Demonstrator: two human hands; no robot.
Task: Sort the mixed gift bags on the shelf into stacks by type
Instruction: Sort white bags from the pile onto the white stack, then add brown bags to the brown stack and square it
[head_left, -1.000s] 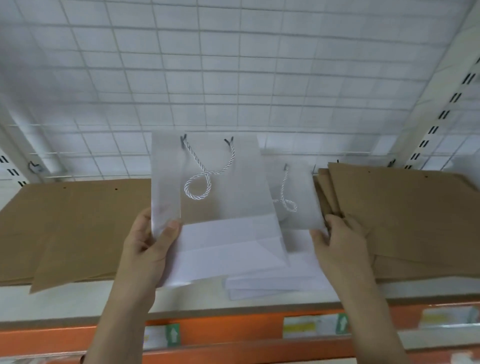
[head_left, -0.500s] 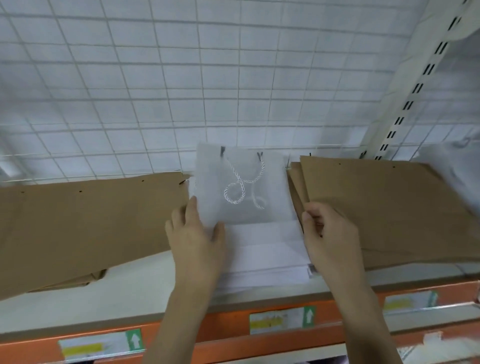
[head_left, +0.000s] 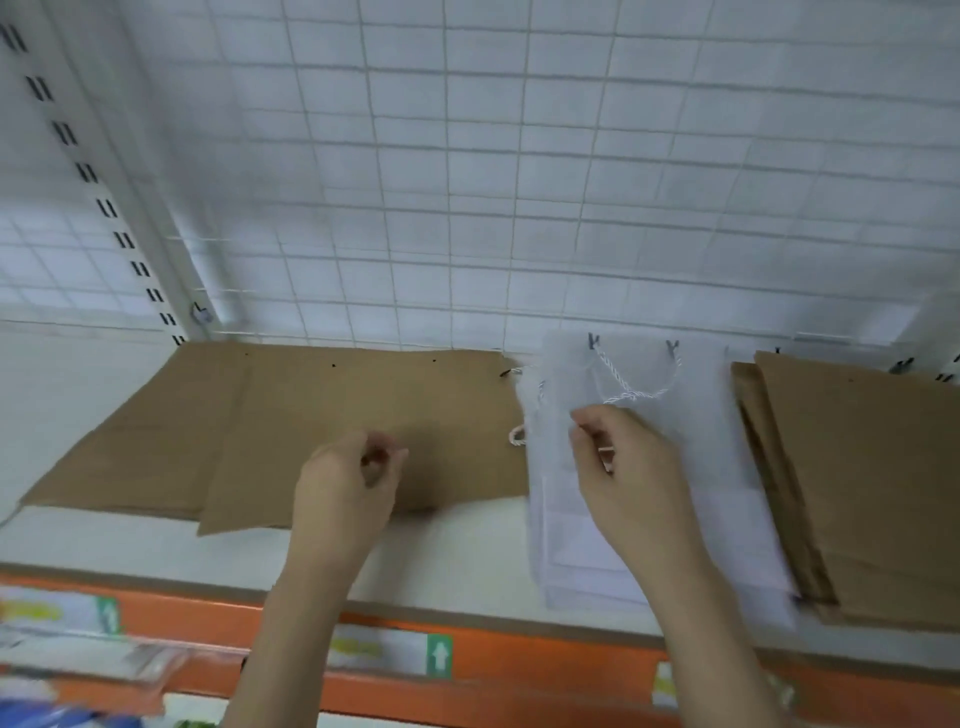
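Shelf: a pale flat shelf board (head_left: 130, 545) with an orange metal front beam (head_left: 519, 660) along its near edge; white price labels with green arrow stickers (head_left: 389, 649) sit on the beam.
Back wall: a white wire grid panel (head_left: 467, 182) stands along the far side, with a white slotted upright post (head_left: 104, 197) at the far left.
Brown bags, left: flat brown kraft paper gift bags (head_left: 260, 426) lie overlapped across the left half of the shelf.
White bags: a stack of translucent white gift bags with twisted white cord handles (head_left: 649, 415) lies right of centre, reaching from the grid to the near edge.
Brown bags, right: a second stack of brown kraft paper bags (head_left: 857, 493) lies just beside the white stack, at the far right.
Left hand (head_left: 348, 488): over the near edge of the left brown bags, fingers curled in; whether it grips anything cannot be told.
Right hand (head_left: 628, 483): over the white stack, fingertips bent down onto the top bag; whether they pinch it cannot be told.
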